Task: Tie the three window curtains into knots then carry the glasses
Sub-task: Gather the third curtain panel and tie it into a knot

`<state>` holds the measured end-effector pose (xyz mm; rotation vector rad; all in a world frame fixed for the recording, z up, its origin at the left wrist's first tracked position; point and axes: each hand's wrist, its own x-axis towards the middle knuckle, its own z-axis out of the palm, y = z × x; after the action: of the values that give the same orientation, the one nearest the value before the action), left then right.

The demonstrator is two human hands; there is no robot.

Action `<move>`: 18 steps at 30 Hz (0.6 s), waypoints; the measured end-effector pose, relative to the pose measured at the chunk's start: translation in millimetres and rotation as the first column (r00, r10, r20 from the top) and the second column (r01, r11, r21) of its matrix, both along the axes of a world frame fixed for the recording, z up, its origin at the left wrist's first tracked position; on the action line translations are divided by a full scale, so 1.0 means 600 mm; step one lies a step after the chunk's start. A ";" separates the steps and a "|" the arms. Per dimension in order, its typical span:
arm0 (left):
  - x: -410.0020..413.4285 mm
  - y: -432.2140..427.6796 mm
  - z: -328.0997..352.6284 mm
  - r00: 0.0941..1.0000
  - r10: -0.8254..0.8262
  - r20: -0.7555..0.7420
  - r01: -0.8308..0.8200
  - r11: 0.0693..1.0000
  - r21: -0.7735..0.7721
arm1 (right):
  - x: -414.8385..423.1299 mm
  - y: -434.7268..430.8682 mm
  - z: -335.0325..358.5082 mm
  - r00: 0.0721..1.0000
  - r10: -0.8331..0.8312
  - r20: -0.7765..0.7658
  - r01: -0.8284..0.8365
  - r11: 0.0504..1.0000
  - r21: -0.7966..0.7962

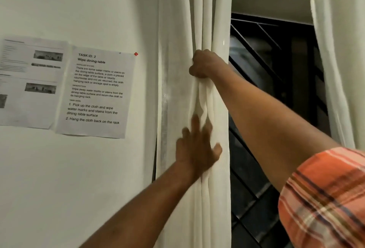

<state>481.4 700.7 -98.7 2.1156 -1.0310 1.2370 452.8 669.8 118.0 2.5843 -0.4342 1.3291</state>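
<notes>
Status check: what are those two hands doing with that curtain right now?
Right hand fisted around gathered curtain. Left hand open, fingers spread on folds below. No knot visible. Nothing blocking.

Two printed sheets (94, 91) hang on the wall (79, 168) left of a gathered curtain (205, 20); the window (276, 89) lies right of it, behind; a second curtain (339, 50) hangs at far right.

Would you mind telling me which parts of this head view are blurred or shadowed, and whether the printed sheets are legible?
In the head view, the left hand is motion-blurred, its fingers spread on the curtain; the right hand, gripping the gathered folds, is sharper. The nearer task sheet reads clearly; the sheets beside it are too soft. A hand-shaped shadow falls above the dark window.
</notes>
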 end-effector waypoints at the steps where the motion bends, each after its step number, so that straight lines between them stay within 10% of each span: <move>1: 0.004 -0.001 0.028 1.000 0.017 -0.019 -0.018 0.999 -0.042 | 0.002 0.003 0.000 1.000 0.007 0.009 -0.007 1.000 -0.004; 11: 0.069 0.009 0.025 0.940 0.035 -0.340 -0.032 0.999 0.015 | 0.036 0.019 -0.070 0.990 0.124 0.063 -0.125 0.992 0.017; 18: 0.088 0.001 -0.159 0.835 0.031 -0.549 0.004 0.998 0.064 | 0.081 -0.006 -0.395 0.917 0.062 -0.393 -0.042 0.997 0.060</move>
<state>534.3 701.1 -194.3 2.3232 -0.7938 0.5303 501.1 666.4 -118.7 2.8269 -0.3299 0.7797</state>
